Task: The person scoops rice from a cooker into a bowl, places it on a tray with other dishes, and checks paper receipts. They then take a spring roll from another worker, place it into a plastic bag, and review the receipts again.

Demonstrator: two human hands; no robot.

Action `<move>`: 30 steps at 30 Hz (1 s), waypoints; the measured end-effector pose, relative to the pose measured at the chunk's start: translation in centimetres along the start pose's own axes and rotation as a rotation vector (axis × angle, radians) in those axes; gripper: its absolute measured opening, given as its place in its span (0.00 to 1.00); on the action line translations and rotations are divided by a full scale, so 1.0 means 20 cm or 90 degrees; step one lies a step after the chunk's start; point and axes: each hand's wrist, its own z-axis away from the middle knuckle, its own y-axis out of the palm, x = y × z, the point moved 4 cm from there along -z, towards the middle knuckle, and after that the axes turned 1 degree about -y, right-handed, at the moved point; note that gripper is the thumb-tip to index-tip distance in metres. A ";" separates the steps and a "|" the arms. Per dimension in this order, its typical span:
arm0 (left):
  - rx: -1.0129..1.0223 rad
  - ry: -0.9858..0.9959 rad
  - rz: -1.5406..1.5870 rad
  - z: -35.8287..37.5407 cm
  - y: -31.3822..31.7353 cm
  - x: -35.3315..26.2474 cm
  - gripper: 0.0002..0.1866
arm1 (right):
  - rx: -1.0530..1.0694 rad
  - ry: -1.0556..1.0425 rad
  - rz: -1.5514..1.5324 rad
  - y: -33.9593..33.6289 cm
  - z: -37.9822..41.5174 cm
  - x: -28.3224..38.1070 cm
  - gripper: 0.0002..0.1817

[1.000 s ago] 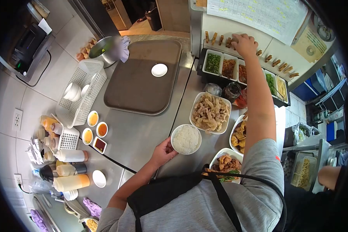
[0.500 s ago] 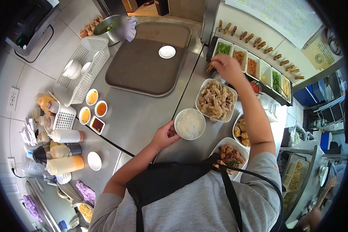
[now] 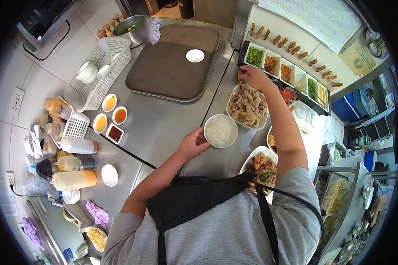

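Note:
My left hand (image 3: pixel 194 144) grips the left rim of a round white bowl of rice (image 3: pixel 221 131) on the steel counter. At the back of a dish of pale fried strips (image 3: pixel 247 106), my right hand (image 3: pixel 252 77) is closed at the fingertips, beside a small brown piece; what it holds is too small to make out. Just right of that hand stands a row of topping trays, with chopped green onion (image 3: pixel 254 56) nearest. A dish of browned fried pieces (image 3: pixel 263 165) lies close to my body, and another dish is partly under my right forearm.
A brown tray (image 3: pixel 172 66) with a small white dish (image 3: pixel 195 55) lies ahead. To the left are a white basket (image 3: pixel 93 79) with bowls, sauce cups (image 3: pixel 120 115) and squeeze bottles (image 3: pixel 75 180). Clothespins (image 3: pixel 291 47) line the right wall. A metal pot (image 3: pixel 138 37) stands at the back.
My right hand has moved slightly left, toward the back edge of the fried strips. The view has shifted a little. My left hand stays on the rice bowl.

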 end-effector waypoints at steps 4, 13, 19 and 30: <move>0.003 0.006 -0.005 0.00 -0.01 0.01 0.34 | -0.031 0.050 -0.109 -0.18 0.21 0.11 0.18; -0.011 0.159 -0.271 0.01 0.00 0.03 0.27 | -0.277 0.192 -0.178 -0.40 1.05 -0.03 0.15; -0.047 0.203 -0.278 0.03 0.01 0.05 0.21 | -0.425 0.380 -0.058 -0.29 1.74 -0.41 0.14; -0.177 0.218 -0.116 -0.34 -0.20 -0.08 0.12 | -0.364 0.518 0.364 0.17 2.20 -0.25 0.15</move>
